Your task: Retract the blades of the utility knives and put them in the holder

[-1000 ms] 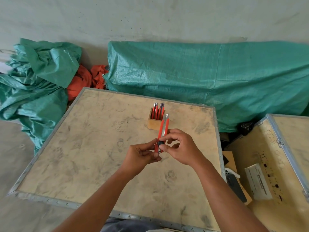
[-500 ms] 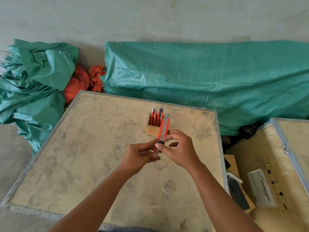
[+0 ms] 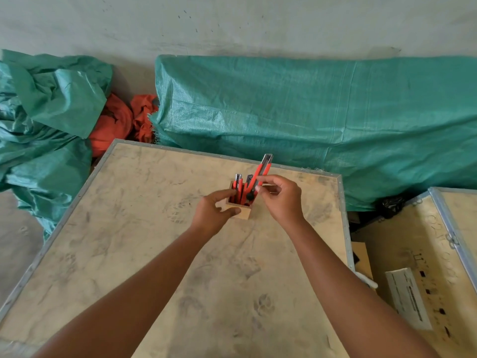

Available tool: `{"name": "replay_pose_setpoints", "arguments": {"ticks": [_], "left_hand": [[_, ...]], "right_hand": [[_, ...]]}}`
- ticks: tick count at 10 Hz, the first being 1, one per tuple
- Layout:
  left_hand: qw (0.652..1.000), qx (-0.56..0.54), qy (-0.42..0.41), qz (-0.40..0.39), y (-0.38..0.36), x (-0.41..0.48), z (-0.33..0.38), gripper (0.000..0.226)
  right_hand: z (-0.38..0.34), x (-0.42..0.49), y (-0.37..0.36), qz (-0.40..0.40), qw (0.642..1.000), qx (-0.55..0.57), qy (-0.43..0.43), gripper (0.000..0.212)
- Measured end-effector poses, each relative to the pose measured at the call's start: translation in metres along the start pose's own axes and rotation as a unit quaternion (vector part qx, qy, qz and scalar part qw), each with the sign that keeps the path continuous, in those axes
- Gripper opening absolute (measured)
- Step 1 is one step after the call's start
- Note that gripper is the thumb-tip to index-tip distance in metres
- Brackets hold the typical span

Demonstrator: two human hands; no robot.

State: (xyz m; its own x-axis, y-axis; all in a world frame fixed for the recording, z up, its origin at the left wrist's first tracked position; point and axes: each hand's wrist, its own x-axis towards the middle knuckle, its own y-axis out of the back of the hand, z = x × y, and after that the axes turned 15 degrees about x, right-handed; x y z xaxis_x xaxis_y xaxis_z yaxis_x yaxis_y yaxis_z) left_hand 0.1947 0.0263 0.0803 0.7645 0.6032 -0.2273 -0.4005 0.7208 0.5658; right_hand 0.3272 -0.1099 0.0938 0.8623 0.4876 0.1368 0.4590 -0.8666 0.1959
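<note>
A small wooden holder (image 3: pixel 242 213) stands on the plywood crate top (image 3: pixel 129 241). Two red utility knives (image 3: pixel 239 186) stand upright in it. My right hand (image 3: pixel 280 200) pinches a third red utility knife (image 3: pixel 262 171), which tilts up and to the right; its black lower end sits at the holder's mouth. No blade shows past its grey metal tip. My left hand (image 3: pixel 214 211) grips the holder's near left side, thumb on its front face and fingers at its rim.
Green tarpaulin covers a long bundle (image 3: pixel 309 112) behind the crate and a heap (image 3: pixel 44 104) at the left, with orange cloth (image 3: pixel 116 122) between. A second wooden crate (image 3: pixel 418 267) with a white label stands at the right. A metal strip edges the crate top.
Both hands moved forward from mid-crate to the holder. My left hand let go of the knife and took hold of the holder. The knife's lower end came down to the holder's mouth.
</note>
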Motion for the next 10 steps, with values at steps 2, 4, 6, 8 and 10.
{"name": "replay_pose_setpoints", "arguments": {"ticks": [2, 4, 6, 8, 10], "left_hand": [[0.991, 0.12, 0.046, -0.033, -0.014, 0.044, -0.006, 0.08], [0.994, 0.09, 0.037, -0.047, -0.025, 0.057, -0.018, 0.057], [0.995, 0.077, 0.043, -0.047, -0.026, 0.057, -0.021, 0.061], [0.994, 0.088, 0.045, -0.042, -0.027, 0.053, -0.018, 0.06], [0.996, 0.083, 0.024, -0.034, -0.023, 0.043, -0.007, 0.063]], "right_hand": [[0.029, 0.027, -0.025, 0.013, 0.998, -0.063, 0.008, 0.02], [0.056, 0.018, -0.038, -0.009, 0.995, -0.102, 0.002, 0.025], [0.068, 0.009, -0.038, -0.021, 0.993, -0.116, 0.0, 0.033], [0.064, 0.005, -0.039, -0.029, 0.993, -0.115, -0.002, 0.033], [0.049, 0.0, -0.033, -0.034, 0.995, -0.09, -0.032, 0.035]]}}
